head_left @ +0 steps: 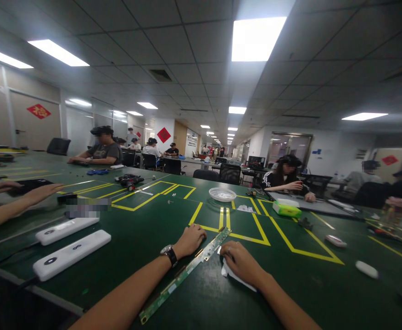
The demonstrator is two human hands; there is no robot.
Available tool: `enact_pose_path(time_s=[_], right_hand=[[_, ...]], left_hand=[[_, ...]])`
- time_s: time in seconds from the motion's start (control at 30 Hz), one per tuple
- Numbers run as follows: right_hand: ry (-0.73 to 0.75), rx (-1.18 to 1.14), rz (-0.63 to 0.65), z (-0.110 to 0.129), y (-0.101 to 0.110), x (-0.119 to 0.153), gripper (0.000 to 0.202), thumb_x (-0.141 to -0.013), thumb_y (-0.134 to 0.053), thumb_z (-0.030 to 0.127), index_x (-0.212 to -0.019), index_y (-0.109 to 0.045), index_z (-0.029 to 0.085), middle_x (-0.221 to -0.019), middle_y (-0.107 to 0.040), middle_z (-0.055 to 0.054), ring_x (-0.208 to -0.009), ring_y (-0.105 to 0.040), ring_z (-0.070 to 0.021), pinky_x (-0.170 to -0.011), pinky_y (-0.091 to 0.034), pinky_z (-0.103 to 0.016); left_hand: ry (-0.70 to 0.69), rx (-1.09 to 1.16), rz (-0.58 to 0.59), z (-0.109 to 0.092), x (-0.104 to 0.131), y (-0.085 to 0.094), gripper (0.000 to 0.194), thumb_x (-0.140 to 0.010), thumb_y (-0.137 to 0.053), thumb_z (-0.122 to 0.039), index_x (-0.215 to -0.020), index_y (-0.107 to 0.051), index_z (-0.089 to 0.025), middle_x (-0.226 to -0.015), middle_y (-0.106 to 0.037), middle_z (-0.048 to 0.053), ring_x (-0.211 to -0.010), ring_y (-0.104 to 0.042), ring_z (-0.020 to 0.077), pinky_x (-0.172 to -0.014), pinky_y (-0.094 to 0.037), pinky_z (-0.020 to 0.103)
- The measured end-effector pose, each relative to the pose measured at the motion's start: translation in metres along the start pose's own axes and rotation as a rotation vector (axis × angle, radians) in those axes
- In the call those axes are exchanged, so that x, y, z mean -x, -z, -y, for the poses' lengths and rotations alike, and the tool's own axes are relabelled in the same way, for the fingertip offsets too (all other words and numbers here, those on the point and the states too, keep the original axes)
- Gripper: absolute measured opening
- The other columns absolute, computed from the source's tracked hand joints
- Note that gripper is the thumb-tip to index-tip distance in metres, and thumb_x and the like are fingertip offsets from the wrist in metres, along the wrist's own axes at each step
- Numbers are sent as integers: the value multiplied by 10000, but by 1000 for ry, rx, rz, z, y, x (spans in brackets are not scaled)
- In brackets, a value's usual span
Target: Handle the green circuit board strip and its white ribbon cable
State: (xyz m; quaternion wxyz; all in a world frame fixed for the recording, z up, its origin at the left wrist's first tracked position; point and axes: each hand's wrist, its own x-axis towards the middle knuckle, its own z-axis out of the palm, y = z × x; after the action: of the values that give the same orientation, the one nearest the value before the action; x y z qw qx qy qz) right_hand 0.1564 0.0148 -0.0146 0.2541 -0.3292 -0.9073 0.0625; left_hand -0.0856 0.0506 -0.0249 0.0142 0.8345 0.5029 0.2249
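Note:
Between my hands a long, narrow green circuit board (178, 285) lies slantwise on the green table. My left hand (191, 239), with a watch (169, 255) on its wrist, rests on the table to the left of the board's far end. Its fingers are slightly bent over the tabletop, and nothing shows in them. On the other side of the board, my right hand (240, 260) is closed on a crumpled white wipe (237, 277), which sticks out under the palm. Part of the wipe is hidden by that hand.
White power strips (72, 255) lie at left, near another person's arms (18, 204). Beyond my hands stands a round white basket (222, 195). A green-and-white pack (286, 208) and a white computer mouse (366, 269) are at right. Yellow tape marks the tabletop; co-workers sit around it.

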Motion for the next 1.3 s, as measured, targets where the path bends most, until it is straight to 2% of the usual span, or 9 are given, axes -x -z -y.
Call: enact_pose_path(time_s=[0.17,0.3,0.47,0.6,0.77,0.9,1.07,1.17,1.3], right_hand=[[-100,13,-64,-23,2,2,231,-840,-419,111,-880,-635,183,-932,-638,-61,-940,-573,-208,-854,-417,-332],[-75,39,-69,-21,0,2,235,-836,-436,106,-945,-625,193,-1019,-619,-70,-1008,-545,-215,-891,-402,-341],[-209,228,-157,-16,-2,1,227,-829,-545,228,-1038,-616,175,-1078,-586,-126,-1059,-500,-274,-934,-361,-387],[-323,282,-110,-18,-2,4,239,-856,-551,367,-976,-651,185,-1033,-593,-130,-1022,-516,-286,-904,-358,-395],[-328,205,-98,-19,-3,6,161,-826,-574,299,-913,-641,181,-1006,-599,-107,-990,-529,-257,-858,-368,-348],[-365,49,-173,-23,-4,5,132,-765,-617,270,-857,-603,175,-922,-616,-74,-892,-546,-222,-780,-382,-305],[-458,-354,-196,-24,-3,-1,144,-747,-620,302,-751,-574,166,-733,-608,-9,-706,-538,-165,-641,-377,-253],[-458,-626,-133,-15,-5,-6,261,-763,-623,406,-703,-582,155,-621,-555,22,-602,-495,-130,-559,-344,-229],[-492,-875,-81,2,-10,-9,352,-763,-634,495,-728,-606,146,-595,-546,31,-541,-474,-106,-520,-340,-220]], left_hand=[[-103,67,20,-23,6,0,330,-944,-397,-410,-1105,-611,-217,-1068,-579,74,-1048,-467,225,-882,-368,340],[-156,48,61,-44,14,0,410,-853,-550,-467,-1205,-556,-258,-1154,-547,82,-1085,-452,264,-886,-378,369],[-31,80,82,-54,17,-3,436,-822,-598,-394,-1229,-527,-255,-1156,-540,93,-1051,-506,266,-880,-403,354],[30,151,127,-54,10,-6,503,-785,-625,-321,-1264,-486,-256,-1114,-581,96,-996,-570,274,-843,-425,344],[40,336,206,-51,-7,-2,582,-697,-671,-228,-1252,-498,-223,-1137,-626,92,-1030,-583,285,-855,-430,343],[81,696,159,-52,-13,1,418,-752,-618,-253,-1159,-568,-177,-1064,-643,79,-908,-608,215,-780,-469,298],[360,1228,103,-54,-1,-6,464,-845,-542,-413,-1229,-487,-159,-772,-578,0,-492,-493,74,-454,-408,192],[433,1346,33,-54,5,-8,470,-832,-579,-440,-1204,-492,-167,-675,-509,-49,-430,-437,46,-412,-373,162],[429,1399,43,-52,7,-8,449,-838,-580,-453,-1180,-512,-170,-635,-506,-58,-408,-435,41,-398,-358,150]])
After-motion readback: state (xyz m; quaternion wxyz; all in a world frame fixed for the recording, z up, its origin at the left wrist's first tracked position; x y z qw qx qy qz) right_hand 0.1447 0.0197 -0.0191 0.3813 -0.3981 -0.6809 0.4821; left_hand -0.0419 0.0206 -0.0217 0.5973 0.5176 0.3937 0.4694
